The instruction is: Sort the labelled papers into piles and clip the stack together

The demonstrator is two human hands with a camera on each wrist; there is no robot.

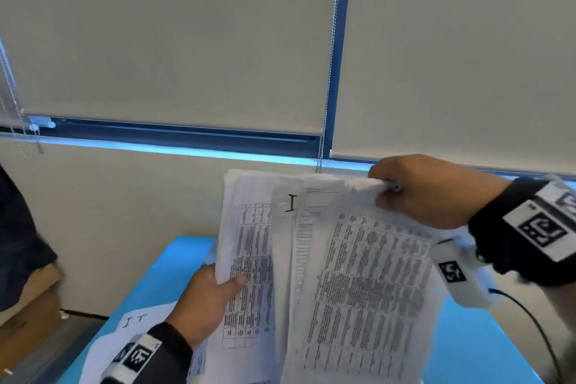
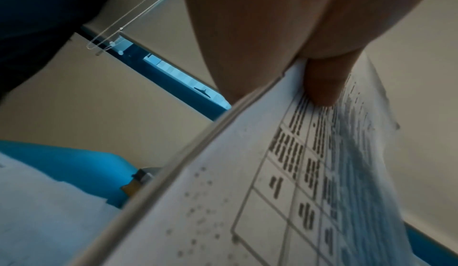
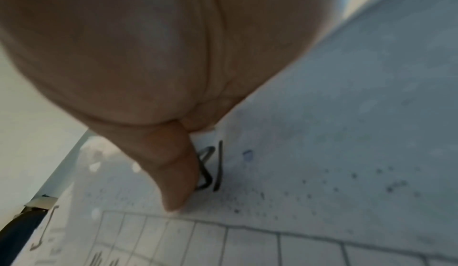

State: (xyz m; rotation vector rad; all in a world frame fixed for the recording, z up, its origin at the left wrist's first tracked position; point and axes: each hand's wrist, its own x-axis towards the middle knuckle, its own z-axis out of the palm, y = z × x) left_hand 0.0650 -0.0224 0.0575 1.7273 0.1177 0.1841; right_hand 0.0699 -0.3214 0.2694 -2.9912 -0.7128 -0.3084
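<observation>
I hold a fanned stack of printed papers (image 1: 343, 274) upright above the blue table (image 1: 486, 349). My left hand (image 1: 208, 299) grips the stack's left edge, thumb (image 2: 322, 82) across a printed table. My right hand (image 1: 420, 190) pinches the top right corner of the front sheets. In the right wrist view the thumb (image 3: 173, 172) presses a metal paper clip (image 3: 207, 170) onto the paper's (image 3: 322, 152) corner. One sheet in the fan carries a handwritten "I" (image 1: 291, 203). A sheet labelled "I.T" (image 1: 134, 321) lies on the table at lower left.
Closed roller blinds (image 1: 174, 34) with bead chains (image 1: 327, 72) fill the wall ahead. A person in dark clothing (image 1: 18, 243) stands at the left edge beside cardboard boxes (image 1: 28, 315). A black cable (image 1: 530, 324) runs from my right wrist.
</observation>
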